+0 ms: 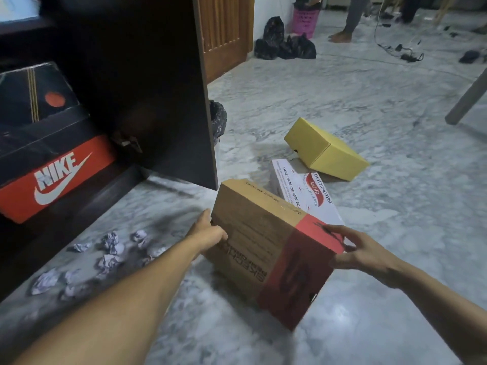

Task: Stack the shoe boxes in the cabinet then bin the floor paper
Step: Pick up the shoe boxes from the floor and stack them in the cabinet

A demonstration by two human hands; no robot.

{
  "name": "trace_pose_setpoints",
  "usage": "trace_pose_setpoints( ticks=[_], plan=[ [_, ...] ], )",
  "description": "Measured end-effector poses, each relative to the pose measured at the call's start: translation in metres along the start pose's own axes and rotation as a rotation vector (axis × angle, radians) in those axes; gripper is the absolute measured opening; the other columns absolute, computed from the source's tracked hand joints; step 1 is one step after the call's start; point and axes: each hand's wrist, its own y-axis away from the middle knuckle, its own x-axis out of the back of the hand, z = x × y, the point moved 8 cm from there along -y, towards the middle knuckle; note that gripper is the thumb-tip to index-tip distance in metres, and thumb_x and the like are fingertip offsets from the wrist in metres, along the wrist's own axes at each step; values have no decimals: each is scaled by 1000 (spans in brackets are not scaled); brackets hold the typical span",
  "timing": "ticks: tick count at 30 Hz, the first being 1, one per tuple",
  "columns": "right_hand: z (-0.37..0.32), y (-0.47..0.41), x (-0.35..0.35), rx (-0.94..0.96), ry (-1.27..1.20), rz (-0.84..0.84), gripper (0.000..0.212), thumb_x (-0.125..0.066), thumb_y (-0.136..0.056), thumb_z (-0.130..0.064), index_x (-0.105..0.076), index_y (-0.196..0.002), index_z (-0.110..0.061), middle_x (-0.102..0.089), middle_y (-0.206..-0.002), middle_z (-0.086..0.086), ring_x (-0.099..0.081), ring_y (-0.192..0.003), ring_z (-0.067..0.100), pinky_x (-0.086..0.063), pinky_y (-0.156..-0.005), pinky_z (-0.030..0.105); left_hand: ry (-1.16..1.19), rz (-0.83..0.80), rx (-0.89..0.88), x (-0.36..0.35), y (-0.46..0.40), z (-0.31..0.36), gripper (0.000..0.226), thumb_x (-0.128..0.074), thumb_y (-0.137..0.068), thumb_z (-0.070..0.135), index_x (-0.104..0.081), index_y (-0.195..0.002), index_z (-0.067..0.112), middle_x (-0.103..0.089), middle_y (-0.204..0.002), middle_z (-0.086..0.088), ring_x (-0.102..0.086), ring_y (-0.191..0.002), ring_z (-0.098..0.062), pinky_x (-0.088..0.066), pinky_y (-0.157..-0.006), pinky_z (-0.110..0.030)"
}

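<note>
Cabinet open: orange Nike box on the bottom shelf, dark box stacked on it. On the floor: white Skechers box lying flat, yellow box leaning on its far end, crumpled paper in front of the cabinet. I hold the brown-and-red box tilted; whether its lower corner touches the floor, can't tell. My left hand fingers curled on its left end, right hand fingers spread over the red end, thumb underneath.
</note>
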Motion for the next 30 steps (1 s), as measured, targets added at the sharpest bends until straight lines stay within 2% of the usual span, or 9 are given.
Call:
trace_pose_setpoints(
  ticks=[4, 7, 9, 14, 17, 19, 24, 28, 30],
  plan=[
    [18, -5, 12, 17, -250, 216, 61, -74, -67, -10, -60, -123, -31, -59, -131, 5, -69, -102, 24, -58, -86, 44, -20, -27, 20, -6, -2, -20, 48, -67, -77, 8, -48, -120, 22, -55, -130, 0, -50, -111, -19, -42, -90, -34],
    [51, 1, 2, -65, -334, 390, 70, -81, -72, -31, -48, -134, -26, -53, -135, 5, -63, -109, 22, -59, -78, 46, -46, -14, 10, -7, -2, -27, 61, -68, -77, 7, -46, -133, 20, -49, -136, 1, -46, -118, -19, -37, -88, -30],
    [70, 10, -21, -129, -302, 333, 76, -82, -70, -41, -46, -135, -27, -59, -131, 4, -63, -110, 22, -59, -77, 48, -30, -21, 23, -8, -1, -33, 70, -69, -76, 7, -41, -139, 22, -49, -138, 0, -45, -120, -19, -37, -88, -29],
    [67, 16, -52, -47, -220, 256, 54, -67, -90, -17, -46, -129, -48, -64, -122, -10, -61, -108, 7, -56, -73, 41, -12, -26, 31, -4, 2, -40, 65, -71, -69, 5, -52, -129, 24, -59, -128, 1, -51, -114, -16, -42, -89, -30],
    [43, 17, -43, 73, -197, 346, 60, -59, -95, -18, -38, -137, -56, -65, -125, -9, -63, -110, 9, -54, -81, 36, 5, -1, 11, 7, 8, -36, 70, -73, -70, -1, -49, -134, 18, -60, -114, 5, -54, -109, -16, -44, -92, -30],
    [23, 20, -39, 155, -170, 385, 62, -58, -96, -21, -34, -139, -59, -62, -129, -11, -63, -104, -3, -53, -91, 38, 17, 20, -10, 19, 14, -30, 73, -75, -69, -2, -48, -135, 14, -61, -106, 5, -55, -104, -15, -45, -91, -29],
    [-40, 38, -45, 302, -90, 358, 89, -77, -80, -20, -26, -140, -62, -47, -135, -18, -58, -113, 1, -51, -93, 41, 17, 59, -70, 68, 48, -14, 84, -89, -57, 18, -46, -130, 20, -65, -111, 5, -60, -105, -15, -50, -88, -30],
    [-110, 49, -63, 442, -103, 261, 101, -84, -68, -13, -29, -147, -43, -46, -138, -21, -57, -103, -11, -54, -66, 15, 21, 110, -181, 126, 88, 7, 76, -92, -54, 17, -48, -115, 25, -67, -109, 7, -61, -107, -13, -49, -94, -30],
    [-150, 54, -78, 522, -105, 158, 106, -85, -62, -14, -27, -148, -37, -47, -130, -31, -56, -101, -19, -56, -71, 15, 31, 167, -206, 162, 108, 11, 91, -94, -48, 20, -45, -124, 25, -65, -114, 8, -59, -114, -14, -46, -98, -31]
  ],
)
